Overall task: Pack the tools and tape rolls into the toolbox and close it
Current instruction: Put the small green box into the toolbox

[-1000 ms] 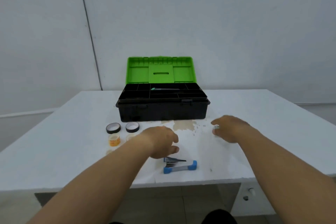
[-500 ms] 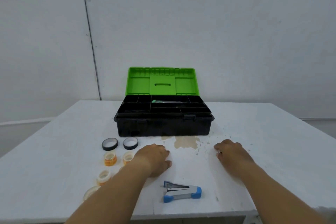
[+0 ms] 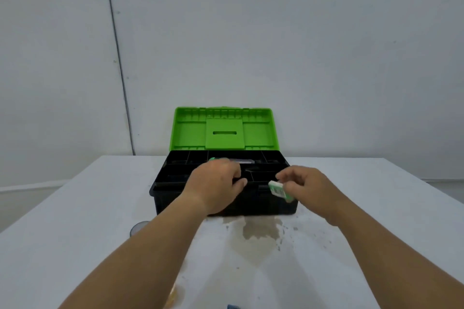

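Toolbox [image 3: 175,198] sits open on the white worktop [image 3: 75,208], green lid [image 3: 223,130] upright. Your right hand [image 3: 305,189] pinches a small green-and-white box [image 3: 280,190] at the front rim. Your left hand [image 3: 217,187] curls over the tray dividers — whether it grips anything, cannot tell.

Both hands risen to toolbox [image 3: 266,204]; right hand [image 3: 305,189] now pinching small green-white box [image 3: 280,190].

No lettering, label, brand or number can be read anywhere here. The small green-and-white box [image 3: 279,189] pinched in the right hand [image 3: 305,189] shows faint dark rows on its white face, but they are too blurred to make out.
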